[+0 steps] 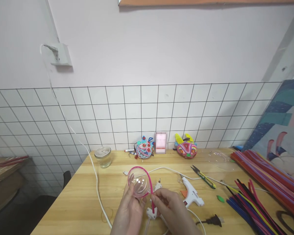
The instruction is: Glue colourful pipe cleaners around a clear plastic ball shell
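Note:
My left hand [131,205] is closed on a clear plastic dome [139,183], thumb on its near left side. A magenta pipe cleaner [147,173] runs along the dome's rim, and its loose end hangs down at the right. My right hand [170,209] pinches that pipe cleaner between thumb and fingers, just right of the dome. Partly hidden behind my right hand, a white glue gun [158,186] lies on the table. Another white glue gun [192,194] rests to the right of that hand.
Thread snips [204,178], pipe cleaners [250,205] and a black plug [213,220] lie on the right. A lidded glass jar [103,158] stands at the back left. Two colourful decorated crafts [145,149] [187,149] sit by the tiled wall. A white cable [97,182] crosses the table's left side.

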`<control>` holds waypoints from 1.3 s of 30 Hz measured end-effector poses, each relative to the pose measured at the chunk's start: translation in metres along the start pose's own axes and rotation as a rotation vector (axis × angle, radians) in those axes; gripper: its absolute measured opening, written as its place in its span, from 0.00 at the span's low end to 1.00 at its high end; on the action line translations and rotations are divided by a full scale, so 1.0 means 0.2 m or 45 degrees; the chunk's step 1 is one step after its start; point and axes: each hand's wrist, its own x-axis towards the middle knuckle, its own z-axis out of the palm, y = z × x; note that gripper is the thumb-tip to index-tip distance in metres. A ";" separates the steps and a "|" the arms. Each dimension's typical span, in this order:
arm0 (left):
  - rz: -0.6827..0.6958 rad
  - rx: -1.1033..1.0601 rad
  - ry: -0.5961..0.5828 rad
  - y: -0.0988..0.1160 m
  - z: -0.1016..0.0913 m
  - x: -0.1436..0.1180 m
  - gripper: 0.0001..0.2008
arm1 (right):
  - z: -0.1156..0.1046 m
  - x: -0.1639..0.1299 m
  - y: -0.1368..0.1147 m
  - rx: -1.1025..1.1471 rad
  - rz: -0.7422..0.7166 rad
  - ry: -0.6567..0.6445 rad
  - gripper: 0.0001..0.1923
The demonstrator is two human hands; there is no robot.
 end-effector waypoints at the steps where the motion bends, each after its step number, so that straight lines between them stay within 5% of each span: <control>1: -0.004 -0.007 -0.013 0.00 -0.01 0.00 0.13 | 0.00 0.00 0.00 0.036 0.023 -0.006 0.16; 12: -0.054 0.000 -0.165 -0.01 -0.01 0.00 0.09 | 0.00 0.03 0.00 0.325 0.177 -0.036 0.23; 24: -0.011 -0.036 -0.110 -0.03 -0.02 0.00 0.16 | 0.02 0.03 0.03 0.476 0.175 0.058 0.28; 29: 0.013 0.029 -0.109 -0.04 -0.01 0.00 0.29 | -0.04 0.04 0.02 0.405 0.097 0.131 0.25; 36: 0.074 0.444 -0.135 -0.11 -0.06 0.03 0.57 | -0.31 0.06 -0.01 0.355 0.010 0.301 0.26; 39: 0.040 0.602 -0.265 -0.14 -0.09 0.03 0.56 | -0.37 0.05 0.00 0.344 0.042 0.294 0.31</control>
